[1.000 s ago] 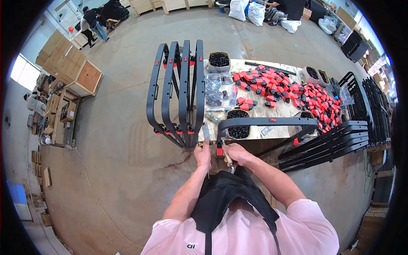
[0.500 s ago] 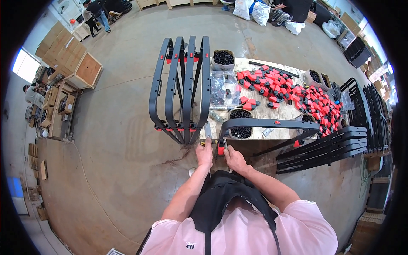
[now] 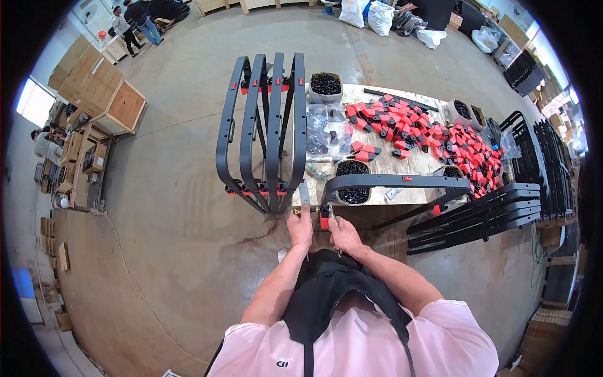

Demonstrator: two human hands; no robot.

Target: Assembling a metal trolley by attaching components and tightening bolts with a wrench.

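My left hand (image 3: 300, 230) is closed around a flat grey metal bar (image 3: 304, 191) that juts up past my fingers; a thin metal end shows below the fist. A small yellow and black piece (image 3: 297, 212) sits beside the fingertips. My right hand (image 3: 343, 233) is closed on a slim metal hand tool (image 3: 331, 211), its kind mostly hidden by my fingers. This tool is next to the red end piece (image 3: 325, 223) at the near leg of a curved black frame (image 3: 389, 180), which lies across the table's front edge.
Several upright black frames (image 3: 300, 125) stand left of the wooden table (image 3: 402, 200). On it are a pile of red and black plastic parts (image 3: 402, 125), a tub of small black pieces (image 3: 353, 169) and a clear bag (image 3: 320, 135). Stacked black frames (image 3: 477, 217) lie at right.
The whole view has shifted slightly left. My right hand's fingers sit a little differently on the tool, whose lower end now shows beneath the hand.
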